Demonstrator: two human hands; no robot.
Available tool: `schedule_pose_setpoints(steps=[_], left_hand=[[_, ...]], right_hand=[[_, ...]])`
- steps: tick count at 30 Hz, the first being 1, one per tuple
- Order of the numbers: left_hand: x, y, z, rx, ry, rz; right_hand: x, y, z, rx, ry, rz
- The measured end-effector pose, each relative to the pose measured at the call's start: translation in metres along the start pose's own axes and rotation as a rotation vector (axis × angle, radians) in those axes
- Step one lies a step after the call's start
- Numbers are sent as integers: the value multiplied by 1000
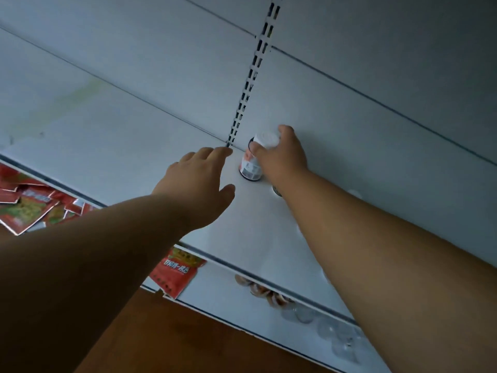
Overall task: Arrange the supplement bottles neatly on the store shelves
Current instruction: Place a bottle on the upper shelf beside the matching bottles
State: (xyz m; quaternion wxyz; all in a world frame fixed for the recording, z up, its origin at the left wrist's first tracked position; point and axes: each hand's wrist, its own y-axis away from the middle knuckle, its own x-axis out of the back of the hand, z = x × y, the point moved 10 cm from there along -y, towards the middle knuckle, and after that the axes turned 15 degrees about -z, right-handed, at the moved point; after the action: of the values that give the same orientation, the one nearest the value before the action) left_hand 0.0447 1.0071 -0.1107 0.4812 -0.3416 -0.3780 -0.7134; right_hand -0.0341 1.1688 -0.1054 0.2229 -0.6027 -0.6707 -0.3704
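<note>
A supplement bottle (251,164) with a white cap and an orange-and-white label stands upright at the back of the white shelf (242,232), close to the rear panel. My right hand (282,154) grips it around the cap and upper body. My left hand (199,181) reaches over the shelf just left of the bottle, fingers straight and spread, holding nothing. A second round object (276,191) peeks out from under my right wrist, mostly hidden.
A slotted upright (251,76) runs down the rear panel to the shelf. Red packets lie on the shelf at the left (29,205) and one hangs below the shelf edge (174,270). Round lids (269,293) show on the lower shelf. Brown floor (161,340) lies below.
</note>
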Motion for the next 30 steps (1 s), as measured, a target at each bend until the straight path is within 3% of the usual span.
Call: schedule_pose_setpoints(steps=[7,12,16,20,25,30], left_hand=[[-18,-9,-16,44,106,13],[-8,52,-17,44,227,21],[46,134,-1,-11,282,31],[126,231,29,-33,327,-20],[204,336,74,-75,402,-56],[255,382,108,-172,318,-91]], right_hand=[[-10,-20,7,24,-9,66],[-18,53,-12,81,-164,-22],[-19,139,-50,83,-420,-166],[-2,245,-95,-73,-710,-326],[45,356,-178,-109,-1075,-388],[88,409,-239,-26,-1224,-346]])
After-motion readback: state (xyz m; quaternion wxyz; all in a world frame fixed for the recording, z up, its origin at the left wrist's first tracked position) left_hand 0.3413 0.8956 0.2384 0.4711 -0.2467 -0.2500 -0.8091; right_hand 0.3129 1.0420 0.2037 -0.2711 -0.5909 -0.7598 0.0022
